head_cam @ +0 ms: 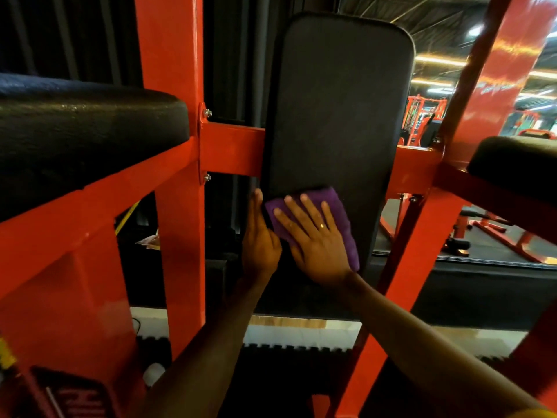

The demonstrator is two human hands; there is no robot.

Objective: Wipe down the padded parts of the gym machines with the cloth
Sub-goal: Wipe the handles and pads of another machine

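— While both forearms reach in from six o'clock, what is each hand doing?
— The right hand [316, 239] lies flat on the purple cloth [342, 221]. Its grip is wide, with fingers spread and straight, and it presses the cloth against the upright black pad [337, 101]. A ring shows on one finger.
— And the other?
— The left hand [259, 236] sits at nine o'clock of the cloth, just beside it. Its grip is also wide and holds nothing, the fingers straight along the pad's left edge.
— Where on the pad is the cloth?
— Low down, toward the left edge, and its right side runs out past the right hand toward four o'clock.
— What stands around the pad?
— A red frame [232, 146], with a crossbar behind the pad and uprights at nine and three o'clock. A black padded roller [90, 131] juts in at nine o'clock, and a second black cushion [512, 158] at three. Farther off, at two o'clock, more red gym machines [422, 116] show, blurred.
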